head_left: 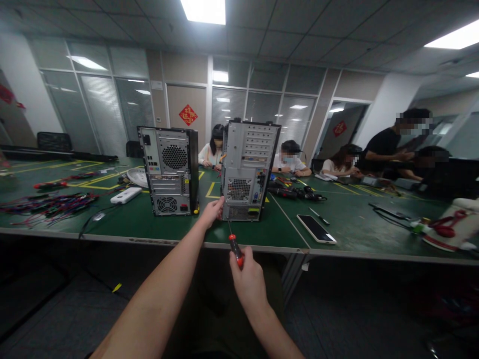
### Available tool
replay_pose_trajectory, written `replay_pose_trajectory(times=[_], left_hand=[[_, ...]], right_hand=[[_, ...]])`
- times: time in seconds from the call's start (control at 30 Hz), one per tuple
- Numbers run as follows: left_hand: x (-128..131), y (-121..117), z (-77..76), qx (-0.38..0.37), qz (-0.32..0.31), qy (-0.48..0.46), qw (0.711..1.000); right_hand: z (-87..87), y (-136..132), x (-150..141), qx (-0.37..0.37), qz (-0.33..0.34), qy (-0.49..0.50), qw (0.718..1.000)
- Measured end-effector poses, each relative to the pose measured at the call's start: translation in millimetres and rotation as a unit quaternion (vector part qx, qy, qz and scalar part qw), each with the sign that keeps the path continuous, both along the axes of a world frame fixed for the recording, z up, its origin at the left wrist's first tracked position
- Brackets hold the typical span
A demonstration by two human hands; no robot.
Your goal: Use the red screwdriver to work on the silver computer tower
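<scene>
The computer tower (245, 172) stands upright on the tabletop (354, 227). Below the tower, the right grip (249, 274) grasps the screwdriver (234, 248), tip near the tower's lower-left corner. The left grip (214, 212) touches the tower's left edge; clenching cannot be determined.

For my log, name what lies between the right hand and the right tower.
In the head view: the screwdriver, in the right hand, pointing toward the right tower.

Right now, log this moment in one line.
left hand against right-side computer tower | right hand holds screwdriver | tip near tower's bottom edge
</scene>
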State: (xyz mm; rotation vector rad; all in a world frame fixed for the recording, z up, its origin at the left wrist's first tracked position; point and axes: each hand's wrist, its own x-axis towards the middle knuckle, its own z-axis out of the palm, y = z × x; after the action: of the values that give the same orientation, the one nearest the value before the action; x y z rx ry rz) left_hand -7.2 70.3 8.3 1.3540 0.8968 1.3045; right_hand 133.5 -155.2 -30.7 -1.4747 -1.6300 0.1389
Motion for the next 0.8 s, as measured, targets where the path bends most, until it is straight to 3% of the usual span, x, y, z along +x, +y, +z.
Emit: replay_pose_trajectory(times=[0.27, 0.4, 0.5, 0.7, 0.8], left_hand=[[1.0, -1.6, 1.8, -0.008, 0.002, -0.006, 1.000], [1.2, -2.2, 2.8, -0.008, 0.007, -0.003, 1.000], [0.8, -1.9, 2.5, -0.006, 0.009, 0.002, 1.000], [-0.5, -1.8, 1.6, -0.004, 0.003, 0.005, 1.000], [-0.2, -2.0, 1.7, -0.005, 0.003, 0.002, 1.000]], right_hand=[[-1.6, -3.2, 1.3, 0.051, -0.074, -0.181, 0.979], [0.7, -3.9, 2.1, 0.065, -0.080, -0.208, 0.973], [3.1, -3.6, 2.1, 0.057, -0.062, -0.173, 0.981], [5.0, -0.2, 1.9, -0.010, -0.015, -0.012, 1.000], [4.4, 0.5, 2.0, -0.016, -0.015, 0.006, 1.000]])
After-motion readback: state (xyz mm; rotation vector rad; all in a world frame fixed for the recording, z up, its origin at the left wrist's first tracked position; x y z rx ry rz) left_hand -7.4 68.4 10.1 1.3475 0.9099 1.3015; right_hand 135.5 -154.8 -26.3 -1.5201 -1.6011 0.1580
